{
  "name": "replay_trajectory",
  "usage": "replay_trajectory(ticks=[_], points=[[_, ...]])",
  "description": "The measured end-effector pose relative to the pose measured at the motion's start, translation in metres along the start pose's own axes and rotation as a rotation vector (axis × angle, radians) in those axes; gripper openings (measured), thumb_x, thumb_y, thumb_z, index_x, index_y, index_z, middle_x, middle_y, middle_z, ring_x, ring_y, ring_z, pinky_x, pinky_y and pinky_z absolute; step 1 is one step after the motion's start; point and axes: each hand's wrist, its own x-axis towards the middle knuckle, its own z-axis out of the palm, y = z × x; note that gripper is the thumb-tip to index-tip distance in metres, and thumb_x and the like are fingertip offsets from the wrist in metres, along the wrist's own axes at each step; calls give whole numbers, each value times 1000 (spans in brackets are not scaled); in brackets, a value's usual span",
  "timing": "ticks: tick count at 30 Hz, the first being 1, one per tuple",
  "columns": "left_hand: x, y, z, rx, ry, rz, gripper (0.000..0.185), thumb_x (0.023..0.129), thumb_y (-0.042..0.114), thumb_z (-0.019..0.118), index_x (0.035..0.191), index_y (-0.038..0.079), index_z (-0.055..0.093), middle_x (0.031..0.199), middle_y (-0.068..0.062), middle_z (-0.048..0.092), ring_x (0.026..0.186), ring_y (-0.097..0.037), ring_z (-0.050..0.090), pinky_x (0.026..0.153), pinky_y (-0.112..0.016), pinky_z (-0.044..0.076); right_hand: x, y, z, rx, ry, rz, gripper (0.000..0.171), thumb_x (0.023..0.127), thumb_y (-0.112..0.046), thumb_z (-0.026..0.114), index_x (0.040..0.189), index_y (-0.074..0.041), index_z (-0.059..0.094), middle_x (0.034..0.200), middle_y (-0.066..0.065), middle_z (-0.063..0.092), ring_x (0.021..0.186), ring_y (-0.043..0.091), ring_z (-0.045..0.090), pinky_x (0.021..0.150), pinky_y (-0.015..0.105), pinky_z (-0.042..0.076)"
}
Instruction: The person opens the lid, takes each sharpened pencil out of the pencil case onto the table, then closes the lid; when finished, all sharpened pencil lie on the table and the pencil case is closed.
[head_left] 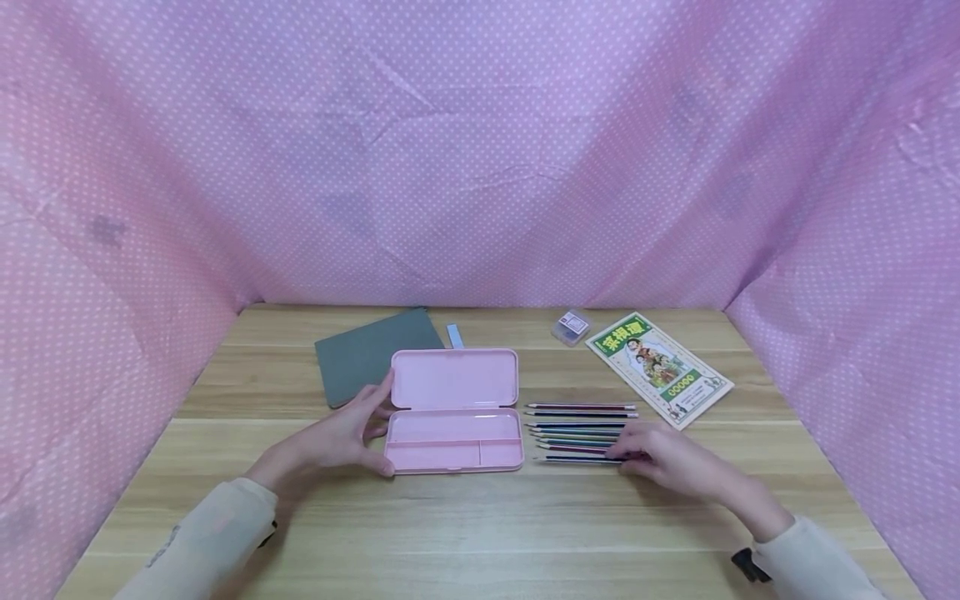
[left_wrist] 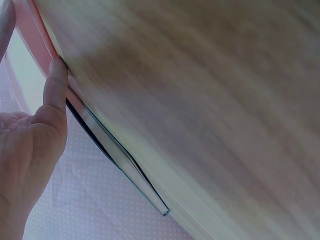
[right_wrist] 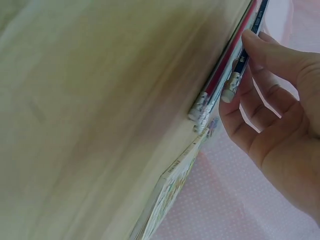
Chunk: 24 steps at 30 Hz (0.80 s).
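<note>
A pink pencil case (head_left: 453, 454) lies with its lid (head_left: 455, 379) raised back; its divided tray holds nothing. My left hand (head_left: 348, 429) rests at the case's left side, fingers spread, thumb at the front corner and index finger by the lid. In the left wrist view, a straight digit (left_wrist: 56, 85) touches the pink edge. Right of the case, several pencils (head_left: 577, 426) lie side by side, tips pointing left. My right hand (head_left: 663, 458) pinches a dark pencil (right_wrist: 242, 62) near its white eraser end, between thumb and fingers. A red pencil (right_wrist: 220, 72) lies close beside it.
Behind the case to the left lies a dark green notebook (head_left: 367, 354), with a small light-blue strip (head_left: 454, 336) near it. At the back right are a small clear box (head_left: 572, 327) and a green-and-white booklet (head_left: 660, 368). Pink dotted cloth (head_left: 480, 167) surrounds the wooden table.
</note>
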Motion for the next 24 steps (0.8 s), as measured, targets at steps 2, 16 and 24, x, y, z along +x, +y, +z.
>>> replay_trajectory(ticks=[2, 16, 24], points=[[0, 0, 0, 2, -1, 1, 143, 69, 18, 95, 162, 18, -14, 148, -17, 25, 140, -36, 39, 113, -36, 41, -1, 1, 1, -9, 0, 5, 31, 80, 3, 81, 105, -14, 78, 100, -8, 69, 92, 7, 65, 79, 29, 60], [0, 3, -1, 10, -24, -3, 142, 71, 18, 94, 161, 19, -15, 148, -16, 25, 141, -37, 36, 114, -39, 39, -1, 4, 2, -26, -19, 42, 33, 79, 6, 80, 107, -13, 78, 101, -7, 68, 93, 7, 65, 78, 30, 61], [-2, 4, -1, 8, -19, 2, 142, 71, 17, 95, 162, 20, -15, 147, -16, 26, 141, -37, 36, 114, -41, 38, -1, 6, 5, -40, -12, 33, 34, 79, 5, 81, 106, -15, 78, 100, -7, 68, 92, 8, 65, 78, 30, 61]])
